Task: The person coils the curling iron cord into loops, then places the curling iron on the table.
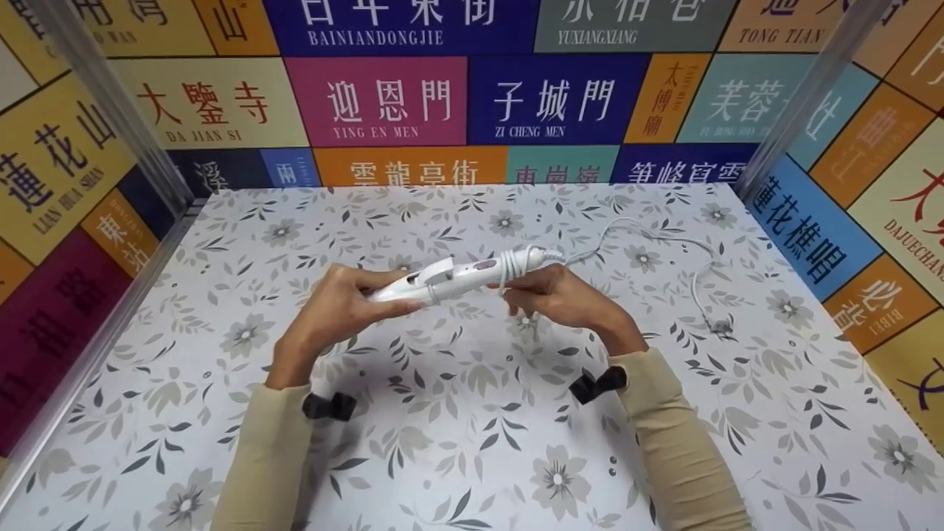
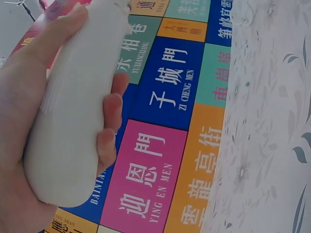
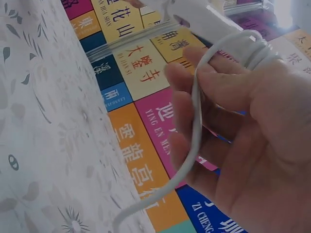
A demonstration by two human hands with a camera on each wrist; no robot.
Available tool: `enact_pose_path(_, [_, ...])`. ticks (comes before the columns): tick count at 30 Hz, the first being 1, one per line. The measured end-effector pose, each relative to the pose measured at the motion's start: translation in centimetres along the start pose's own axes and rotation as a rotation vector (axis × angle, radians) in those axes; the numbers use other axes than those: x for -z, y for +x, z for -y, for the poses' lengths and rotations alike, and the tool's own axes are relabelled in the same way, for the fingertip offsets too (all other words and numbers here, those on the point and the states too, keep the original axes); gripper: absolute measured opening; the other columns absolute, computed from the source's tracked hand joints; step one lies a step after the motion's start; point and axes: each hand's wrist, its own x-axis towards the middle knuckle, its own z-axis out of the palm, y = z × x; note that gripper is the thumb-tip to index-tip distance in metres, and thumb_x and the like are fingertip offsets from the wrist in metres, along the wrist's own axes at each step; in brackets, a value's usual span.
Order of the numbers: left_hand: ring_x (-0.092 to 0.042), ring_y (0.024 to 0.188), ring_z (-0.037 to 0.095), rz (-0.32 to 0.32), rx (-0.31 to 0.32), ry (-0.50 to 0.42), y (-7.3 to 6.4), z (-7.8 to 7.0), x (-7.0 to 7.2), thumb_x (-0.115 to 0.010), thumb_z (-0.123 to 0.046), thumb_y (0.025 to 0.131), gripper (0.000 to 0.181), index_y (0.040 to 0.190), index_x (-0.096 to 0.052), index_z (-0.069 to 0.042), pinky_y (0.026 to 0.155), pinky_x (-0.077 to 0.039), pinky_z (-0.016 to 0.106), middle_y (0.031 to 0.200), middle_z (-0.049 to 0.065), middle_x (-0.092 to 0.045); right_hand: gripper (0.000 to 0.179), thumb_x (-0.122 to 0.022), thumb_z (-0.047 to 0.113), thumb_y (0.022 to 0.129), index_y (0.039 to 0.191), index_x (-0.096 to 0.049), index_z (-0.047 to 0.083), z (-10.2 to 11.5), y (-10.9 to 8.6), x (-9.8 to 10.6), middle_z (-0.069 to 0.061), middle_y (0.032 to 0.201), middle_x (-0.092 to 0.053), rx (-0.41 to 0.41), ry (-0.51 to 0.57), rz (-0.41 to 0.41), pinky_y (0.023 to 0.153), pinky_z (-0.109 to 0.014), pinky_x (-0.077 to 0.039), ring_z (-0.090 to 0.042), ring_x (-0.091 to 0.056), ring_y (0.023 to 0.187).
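A white hair-styling iron (image 1: 472, 274) with a raised lever and an oval button is held above the table, slanting up to the right. My left hand (image 1: 343, 299) grips its wide rounded end; in the left wrist view, thumb and fingers curl round the smooth body (image 2: 77, 107). Several turns of the pale power cord (image 1: 514, 267) wrap the narrower handle end. There my right hand (image 1: 560, 299) pinches the cord between thumb and forefinger, its other fingers loosely bent. In the right wrist view a free length of cord (image 3: 192, 150) hangs past those fingers.
The cord's tail runs over the table at right to a plug (image 1: 721, 326). A pale floral cover (image 1: 472, 457) lies across the table. Colourful panels with printed characters (image 1: 376, 103) stand at the back and sides, with clear posts (image 1: 804, 96) at the corners.
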Motion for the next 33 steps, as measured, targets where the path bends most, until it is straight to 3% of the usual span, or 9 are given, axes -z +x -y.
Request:
enact_pose_path(2, [-0.06, 0.075, 0.019, 0.031, 0.002, -0.018, -0.1, 0.2, 0.2, -0.086, -0.042, 0.077, 0.05, 0.12, -0.073, -0.02, 0.062, -0.05, 0.027, 0.115, 0.008, -0.075, 0.023, -0.065, 0.03, 0.098, 0.11, -0.075, 0.014, -0.3, 0.0, 0.2, -0.001, 0.081, -0.067, -0.097, -0.026, -0.066, 0.062, -0.025, -0.047, -0.012, -0.057, 0.069])
enact_pose_path(4, [-0.061, 0.073, 0.019, 0.068, 0.002, -0.03, -0.2, 0.2, 0.3, -0.087, -0.04, 0.077, 0.05, 0.12, -0.074, -0.019, 0.06, -0.049, 0.026, 0.111, 0.009, -0.076, 0.016, -0.068, 0.027, 0.095, 0.098, -0.074, 0.013, -0.7, -0.1, 0.5, 0.002, 0.076, -0.06, -0.158, -0.017, -0.134, 0.064, -0.026, -0.043, -0.013, -0.05, 0.068])
enact_pose_path(9, [-0.06, 0.065, 0.015, 0.151, -0.019, -0.006, -0.4, -0.1, 0.6, -0.086, -0.045, 0.075, 0.049, 0.119, -0.074, -0.024, 0.054, -0.048, 0.024, 0.109, 0.003, -0.077, 0.02, -0.068, 0.005, 0.09, 0.071, -0.065, 0.006, -1.2, -0.3, 1.3, 0.003, 0.064, -0.049, -0.054, 0.019, -0.252, 0.062, -0.027, -0.036, -0.013, -0.037, 0.062])
enact_pose_path(15, [-0.06, 0.063, 0.012, 0.238, -0.018, 0.042, -0.5, -0.7, 0.4, -0.086, -0.05, 0.072, 0.054, 0.119, -0.074, -0.026, 0.054, -0.048, 0.023, 0.115, 0.001, -0.076, 0.022, -0.082, 0.026, 0.084, 0.072, -0.073, 0.01, -0.4, -0.5, 1.4, 0.006, 0.068, -0.063, -0.059, 0.066, -0.231, 0.059, -0.024, -0.043, -0.01, -0.049, 0.061])
enact_pose_path(21, [-0.058, 0.065, 0.009, 0.325, 0.028, 0.095, -0.1, -0.5, -0.6, -0.085, -0.051, 0.073, 0.059, 0.122, -0.072, -0.02, 0.058, -0.046, 0.023, 0.117, 0.003, -0.075, 0.025, -0.078, 0.032, 0.088, 0.078, -0.075, 0.009, 1.5, -1.3, 1.5, 0.003, 0.075, -0.063, -0.049, -0.089, -0.166, 0.066, -0.027, -0.043, -0.012, -0.049, 0.067])
enact_pose_path(24, [-0.057, 0.065, 0.01, 0.312, 0.074, 0.108, 0.1, -0.2, -1.1, -0.083, -0.052, 0.075, 0.057, 0.122, -0.072, -0.023, 0.058, -0.045, 0.025, 0.115, 0.001, -0.076, 0.022, -0.071, 0.032, 0.094, 0.087, -0.077, 0.013, 3.1, -2.0, 1.3, 0.001, 0.081, -0.069, -0.022, -0.208, -0.14, 0.068, -0.028, -0.047, -0.013, -0.055, 0.071])
enact_pose_path(27, [-0.057, 0.066, 0.013, 0.246, 0.094, 0.136, 0.1, -0.1, -1.1, -0.082, -0.054, 0.075, 0.056, 0.122, -0.073, -0.025, 0.058, -0.045, 0.027, 0.109, -0.001, -0.077, 0.022, -0.064, 0.03, 0.099, 0.096, -0.077, 0.013, 4.5, -2.3, 0.9, -0.001, 0.081, -0.07, 0.032, -0.302, -0.128, 0.066, -0.028, -0.047, -0.013, -0.055, 0.069])
enact_pose_path(33, [-0.057, 0.074, 0.017, 0.112, 0.13, 0.186, 0.2, -0.8, -1.0, -0.082, -0.054, 0.076, 0.053, 0.119, -0.075, -0.025, 0.065, -0.046, 0.031, 0.103, -0.001, -0.077, 0.022, -0.058, 0.023, 0.103, 0.104, -0.075, 0.009, 5.2, -2.5, 0.3, -0.006, 0.083, -0.072, 0.084, -0.35, -0.118, 0.064, -0.028, -0.046, -0.015, -0.061, 0.07])
